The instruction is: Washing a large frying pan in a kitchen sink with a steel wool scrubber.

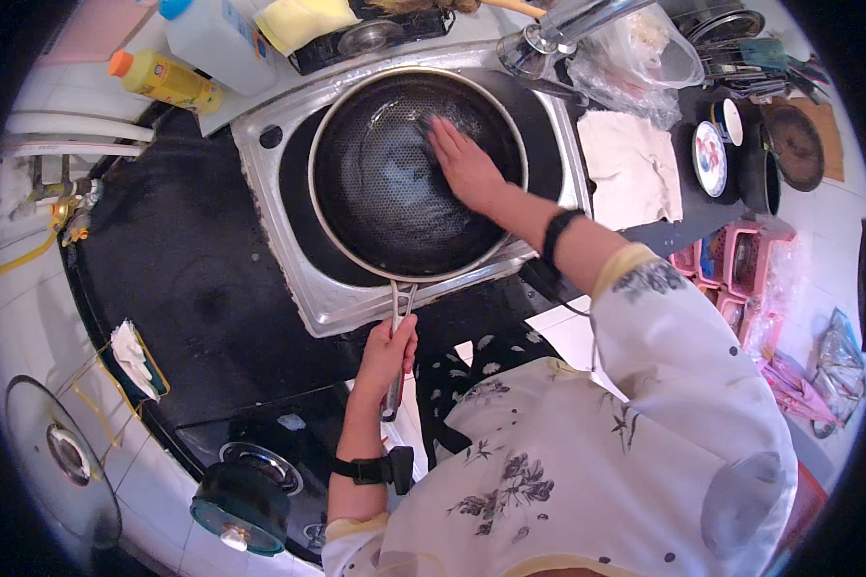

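Observation:
A large dark frying pan (404,216) with a honeycomb-patterned inside rests over the metal-rimmed sink (281,238). Its long metal handle points towards me, and my left hand (390,353) is closed around it. Inside the pan, my right hand (465,162) presses on the upper right part of the surface with the fingers together. A small dark scrubbing pad (426,125) shows at the fingertips, mostly hidden under the hand. The pan's inside looks wet.
A chrome faucet (527,50) stands behind the pan. Bottles, including a yellow one (173,81), are at the back left. A beige cloth (631,169) and a patterned plate (709,159) lie right. A lidded green pot (242,505) stands on the stove at lower left.

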A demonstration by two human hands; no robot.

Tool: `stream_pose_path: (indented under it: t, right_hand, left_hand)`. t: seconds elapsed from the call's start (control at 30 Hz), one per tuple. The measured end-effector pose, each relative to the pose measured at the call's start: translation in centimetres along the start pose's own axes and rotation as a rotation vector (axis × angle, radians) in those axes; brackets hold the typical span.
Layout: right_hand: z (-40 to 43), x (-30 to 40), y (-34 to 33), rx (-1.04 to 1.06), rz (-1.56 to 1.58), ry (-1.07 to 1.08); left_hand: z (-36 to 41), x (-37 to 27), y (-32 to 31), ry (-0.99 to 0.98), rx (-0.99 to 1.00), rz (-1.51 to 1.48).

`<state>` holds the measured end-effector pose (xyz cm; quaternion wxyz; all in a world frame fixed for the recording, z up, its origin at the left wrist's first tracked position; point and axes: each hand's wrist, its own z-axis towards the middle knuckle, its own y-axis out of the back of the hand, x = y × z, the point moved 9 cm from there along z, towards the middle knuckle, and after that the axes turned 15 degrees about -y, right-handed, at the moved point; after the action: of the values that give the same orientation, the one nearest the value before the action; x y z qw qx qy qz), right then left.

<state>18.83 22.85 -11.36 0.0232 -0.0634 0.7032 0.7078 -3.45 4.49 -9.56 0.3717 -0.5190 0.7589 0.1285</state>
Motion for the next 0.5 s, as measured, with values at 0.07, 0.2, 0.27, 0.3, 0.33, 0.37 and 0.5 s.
stream_pose_path:
  t: [0.07,0.2,0.27,0.3,0.33,0.37,0.5]
  right_hand:
    - [-5.1,0.4,-2.7,0.228,0.357,-0.173]
    - [-4.8,8.5,0.8,0.324,0.661,0.128]
    - [0.2,7.2,0.2,0.138,0.597,0.125]
    - [2.2,5.8,0.6,-0.039,0.531,0.126]
    - [4.0,4.1,1.0,-0.014,0.409,0.107]
    - [5.1,2.5,2.2,0.011,0.295,0.096]
    - [-0.7,-5.3,-1.1,0.287,0.286,-0.187]
  left_hand:
    - [0.0,-0.7,-0.2,-0.015,0.007,-0.011]
    - [0.0,-0.2,-0.2,-0.001,0.003,-0.017]
    - [0.6,-0.2,-0.2,0.012,0.001,0.009]
    - [0.7,-0.5,-0.2,0.011,-0.003,0.026]
    - [0.3,-0.3,-0.1,0.018,-0.015,0.037]
    - [-0.4,0.0,0.1,0.03,-0.027,0.029]
    - [0.2,-0.7,0.4,-0.043,0.0,0.015]
